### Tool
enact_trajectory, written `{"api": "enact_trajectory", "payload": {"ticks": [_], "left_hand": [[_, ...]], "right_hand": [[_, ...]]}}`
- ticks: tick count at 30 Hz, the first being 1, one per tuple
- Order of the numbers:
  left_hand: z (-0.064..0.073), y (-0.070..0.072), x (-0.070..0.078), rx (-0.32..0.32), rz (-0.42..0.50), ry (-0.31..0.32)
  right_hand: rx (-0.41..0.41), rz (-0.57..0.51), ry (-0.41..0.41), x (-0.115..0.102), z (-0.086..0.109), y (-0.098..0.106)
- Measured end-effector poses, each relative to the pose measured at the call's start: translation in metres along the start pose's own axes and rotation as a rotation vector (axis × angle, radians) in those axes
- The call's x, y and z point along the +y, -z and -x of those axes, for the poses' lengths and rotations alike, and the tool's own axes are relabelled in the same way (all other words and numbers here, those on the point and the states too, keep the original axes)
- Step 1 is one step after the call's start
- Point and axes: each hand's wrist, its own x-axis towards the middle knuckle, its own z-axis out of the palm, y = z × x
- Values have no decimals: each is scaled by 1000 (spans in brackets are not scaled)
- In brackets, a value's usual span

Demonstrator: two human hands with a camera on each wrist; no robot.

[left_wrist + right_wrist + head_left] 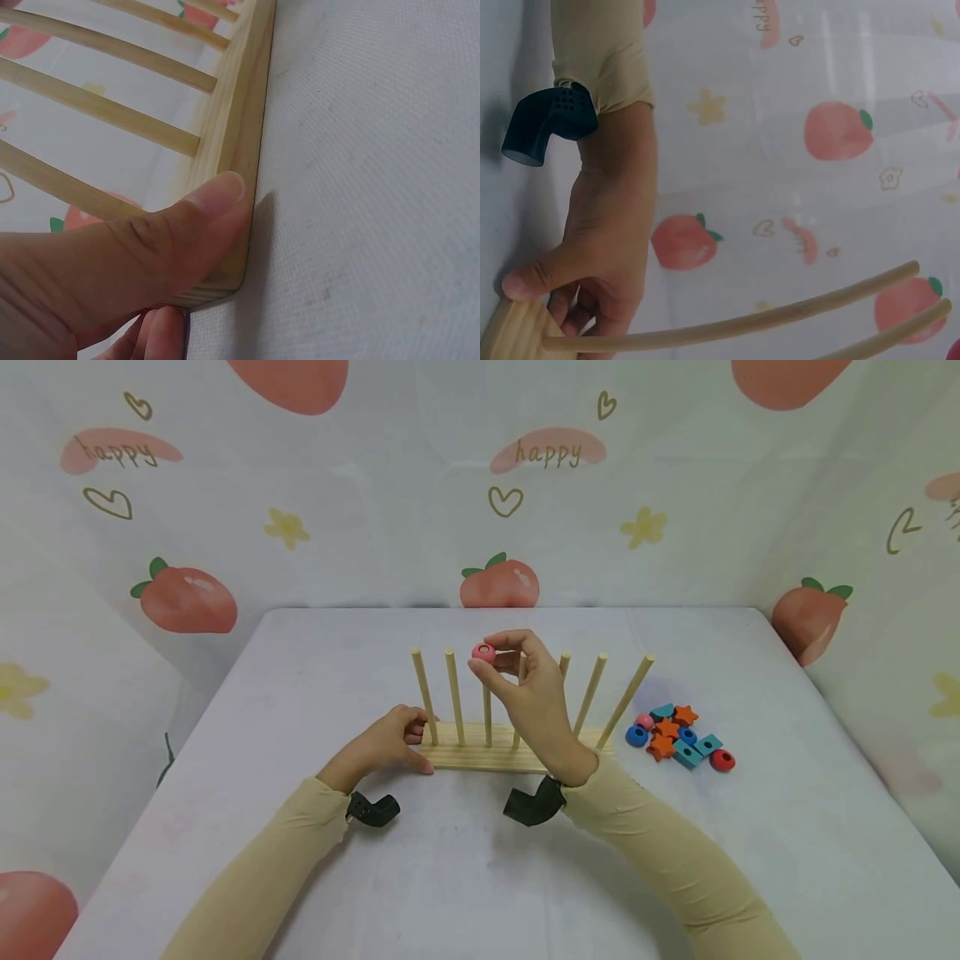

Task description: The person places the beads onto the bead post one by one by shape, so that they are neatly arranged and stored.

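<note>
A wooden peg rack (480, 760), a flat base with several upright pegs, lies on the table. My left hand (386, 742) grips its left end, thumb on the front edge and fingers behind; in the left wrist view the thumb (187, 232) presses the base corner. My right hand (536, 702) pinches a pink bead (483, 653) between thumb and fingertips, right at the top of the third peg (487, 718) from the left. The bead's hole faces the head camera. The right hand partly hides the pegs behind it. No peg shows a bead on it.
Right of the rack lies a loose pile of beads: orange stars (662, 747), blue rounds (637, 736), teal blocks (687, 754), a pink bead (644, 721) and a red bead (723, 760). Behind the white table (337, 643) hangs a peach-patterned cloth (390, 485).
</note>
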Motion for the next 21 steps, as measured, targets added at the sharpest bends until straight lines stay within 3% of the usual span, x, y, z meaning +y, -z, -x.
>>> {"api": "enact_trajectory", "payload": {"ticks": [12,21], "left_hand": [[0,-1,0,-5,9,-13],[2,1,-1,-15,17,-11]], "right_hand": [[-30,-13,-87,12,8,1],[-62,8,-127,37,21,1]]}}
